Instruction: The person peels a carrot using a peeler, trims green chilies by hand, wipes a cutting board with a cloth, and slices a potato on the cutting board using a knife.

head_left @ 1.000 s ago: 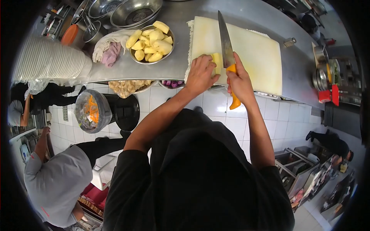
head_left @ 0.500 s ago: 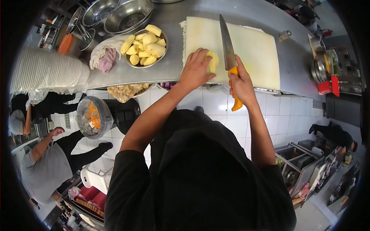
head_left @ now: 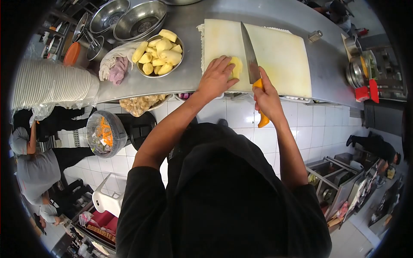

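Observation:
A white cutting board [head_left: 284, 56] lies at the counter's front edge, with a cloth showing under its edges. On its left part is a cut, peeled potato [head_left: 235, 69]. My left hand [head_left: 216, 76] is closed round the potato's left side and presses it to the board. My right hand [head_left: 267, 98] grips the orange handle of a large kitchen knife [head_left: 249, 51]. The blade points away from me, just right of the potato and apart from it. Left of the board stands a metal bowl [head_left: 181, 48] heaped with peeled potatoes [head_left: 165, 45].
Crumpled cloths [head_left: 117, 69], stacked white containers [head_left: 56, 81] and empty metal bowls [head_left: 140, 19] fill the counter's left. A small metal shaker [head_left: 315, 35] stands right of the board. Below are a lined bin [head_left: 105, 137] and a white chair [head_left: 107, 202]. Co-workers [head_left: 38, 172] stand at left.
The knife has shifted slightly left, nearer the potato. My left hand stays on the potato. A co-worker at left has moved away from the bin, and another person shows below.

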A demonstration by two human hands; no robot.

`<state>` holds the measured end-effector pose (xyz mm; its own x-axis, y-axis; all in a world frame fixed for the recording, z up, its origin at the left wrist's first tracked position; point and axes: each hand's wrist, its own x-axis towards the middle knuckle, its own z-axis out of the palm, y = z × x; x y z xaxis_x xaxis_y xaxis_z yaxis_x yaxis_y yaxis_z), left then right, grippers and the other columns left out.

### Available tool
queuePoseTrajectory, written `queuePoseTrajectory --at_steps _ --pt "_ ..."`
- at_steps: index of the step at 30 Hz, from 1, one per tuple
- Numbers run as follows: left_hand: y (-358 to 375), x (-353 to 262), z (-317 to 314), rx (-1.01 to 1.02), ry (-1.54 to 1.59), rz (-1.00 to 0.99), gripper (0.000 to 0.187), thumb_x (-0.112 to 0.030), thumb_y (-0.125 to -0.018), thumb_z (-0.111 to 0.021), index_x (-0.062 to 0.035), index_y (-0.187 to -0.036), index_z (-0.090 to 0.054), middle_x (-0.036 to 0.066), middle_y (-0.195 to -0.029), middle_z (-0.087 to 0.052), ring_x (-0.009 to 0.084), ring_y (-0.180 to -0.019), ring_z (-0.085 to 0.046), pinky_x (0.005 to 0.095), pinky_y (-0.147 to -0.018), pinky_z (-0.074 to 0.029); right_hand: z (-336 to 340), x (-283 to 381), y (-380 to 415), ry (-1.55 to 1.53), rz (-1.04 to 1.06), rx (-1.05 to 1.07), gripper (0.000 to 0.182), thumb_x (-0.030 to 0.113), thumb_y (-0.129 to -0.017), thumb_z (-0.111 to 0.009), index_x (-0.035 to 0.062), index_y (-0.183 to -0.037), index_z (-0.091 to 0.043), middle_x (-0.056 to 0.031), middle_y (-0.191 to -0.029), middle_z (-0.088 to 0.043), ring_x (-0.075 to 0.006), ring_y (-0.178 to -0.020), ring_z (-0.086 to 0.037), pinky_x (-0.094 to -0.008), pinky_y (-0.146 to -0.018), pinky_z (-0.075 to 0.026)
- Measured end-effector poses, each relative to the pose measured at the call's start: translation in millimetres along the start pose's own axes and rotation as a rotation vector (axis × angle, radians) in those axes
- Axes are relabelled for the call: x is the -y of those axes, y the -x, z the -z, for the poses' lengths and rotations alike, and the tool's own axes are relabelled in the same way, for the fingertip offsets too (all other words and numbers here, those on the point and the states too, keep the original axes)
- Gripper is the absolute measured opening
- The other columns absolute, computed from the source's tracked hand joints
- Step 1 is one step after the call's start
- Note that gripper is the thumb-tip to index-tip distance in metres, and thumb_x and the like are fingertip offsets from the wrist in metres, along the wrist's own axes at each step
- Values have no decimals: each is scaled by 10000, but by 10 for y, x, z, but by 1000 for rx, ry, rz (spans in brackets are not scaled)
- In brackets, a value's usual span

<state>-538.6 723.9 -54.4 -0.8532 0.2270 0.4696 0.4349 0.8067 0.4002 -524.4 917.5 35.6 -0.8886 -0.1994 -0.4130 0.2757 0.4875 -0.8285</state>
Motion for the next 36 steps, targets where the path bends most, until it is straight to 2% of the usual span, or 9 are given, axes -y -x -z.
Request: queuePoseTrajectory --at_steps 5,10,22,28,34,36 --pt "-43 3 20 16 1 -19 546 -295 -722 -775 29 -1125 -603 183 -1301 -520 344 -1243 -461 435 -1063 -364 14 -23 8 -8 8 -5 656 106 -890 -457 138 -1512 -252 -75 -710 -535 -147 -472 -487 -300 -493 -462" --pt "-191 109 49 140 63 -52 585 -317 -704 -779 29 -1122 -561 218 -1278 -533 366 -1239 -466 451 -1097 -329 29 -37 14 -12 6 -14 657 101 -890 -457 140 -1513 -251 -75 -710 -536 -146 -476 -488 -299 -496 -464" --pt "-173 152 -22 87 119 -57 529 -268 -750 -759 35 -1129 -547 215 -1237 -560 355 -1225 -484 441 -1115 -320 24 -27 10 -37 3 -10 654 99 -898 -453 152 -1516 -248 -65 -711 -527 -139 -490 -488 -293 -493 -463" --pt "-151 63 49 23 40 -71 530 -266 -732 -766 17 -1142 -586 172 -1241 -545 336 -1227 -461 419 -1082 -348 14 8 26 -19 3 -10 651 101 -900 -453 150 -1515 -247 -67 -709 -531 -140 -490 -491 -295 -492 -464" --pt "-126 118 -7 72 67 -50 380 -236 -752 -760 -2 -1031 -656 140 -1248 -537 326 -1202 -474 407 -1017 -404 17 -17 24 -1 15 -16 635 96 -906 -445 142 -1510 -252 -76 -702 -540 -147 -489 -498 -302 -495 -465" --pt "-131 71 59 3 79 -62 341 -210 -760 -754 0 -1012 -662 144 -1209 -558 330 -1160 -502 406 -992 -424 11 -4 40 13 25 -19 628 94 -911 -445 138 -1508 -254 -79 -704 -545 -150 -489 -502 -304 -494 -463"
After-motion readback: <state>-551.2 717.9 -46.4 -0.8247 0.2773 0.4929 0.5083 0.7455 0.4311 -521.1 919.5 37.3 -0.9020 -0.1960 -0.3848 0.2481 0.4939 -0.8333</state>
